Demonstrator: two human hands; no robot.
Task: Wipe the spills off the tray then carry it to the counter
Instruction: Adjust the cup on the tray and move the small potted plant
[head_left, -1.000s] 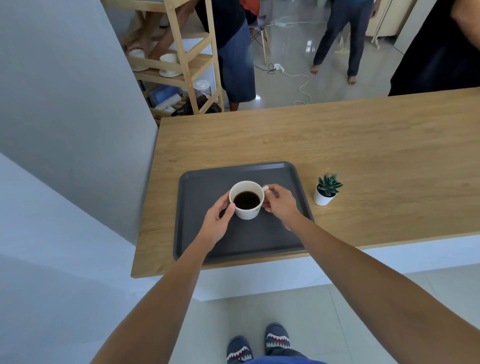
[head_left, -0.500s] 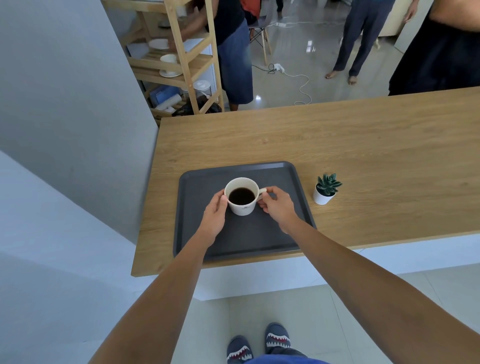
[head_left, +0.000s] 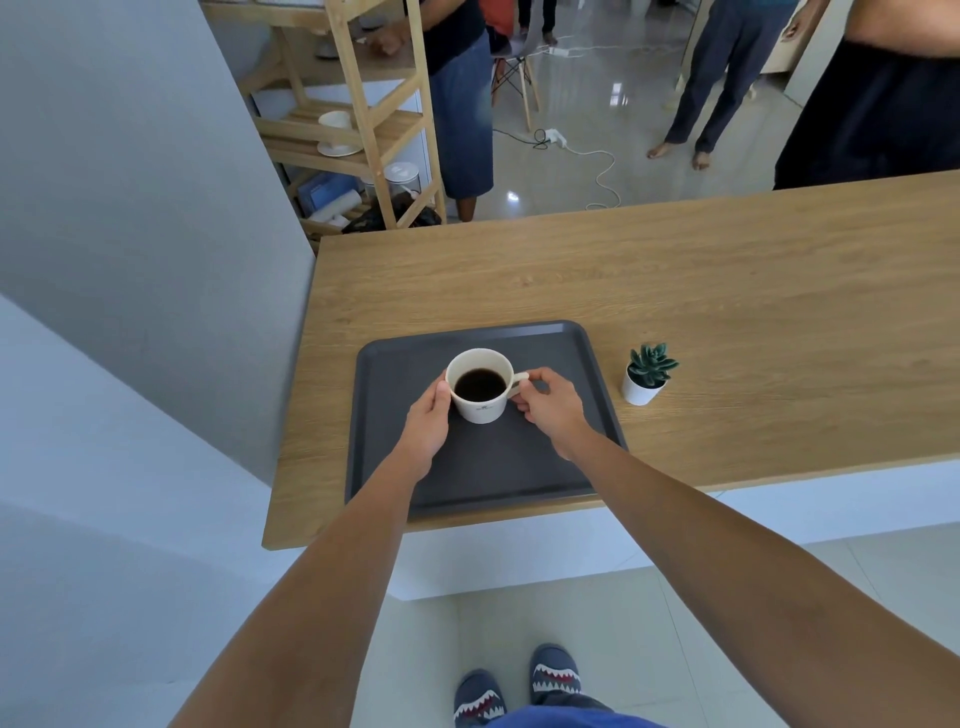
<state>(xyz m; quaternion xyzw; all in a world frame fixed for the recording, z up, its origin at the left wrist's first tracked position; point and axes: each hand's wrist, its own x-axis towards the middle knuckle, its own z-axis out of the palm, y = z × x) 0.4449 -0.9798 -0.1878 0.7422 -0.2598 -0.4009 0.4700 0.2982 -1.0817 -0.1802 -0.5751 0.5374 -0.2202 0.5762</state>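
Observation:
A dark grey tray (head_left: 545, 467) lies near the front left corner of the wooden counter (head_left: 675, 291). On it stands a white cup (head_left: 480, 408) of dark coffee, in the tray's far middle. My left hand (head_left: 426, 423) presses against the cup's left side. My right hand (head_left: 548, 408) pinches the cup's handle on the right. No spill shows on the visible tray surface, and I cannot tell whether the cup rests on the tray or is raised a little.
A small succulent in a white pot (head_left: 644, 376) stands just right of the tray. A grey wall (head_left: 130, 208) borders the counter's left. Beyond are a wooden shelf (head_left: 358, 119) with crockery, a floor cable (head_left: 597, 166) and several standing people.
Both hands have shifted the cup a short way toward the far side of the tray and slightly left. The tray and plant have stayed put.

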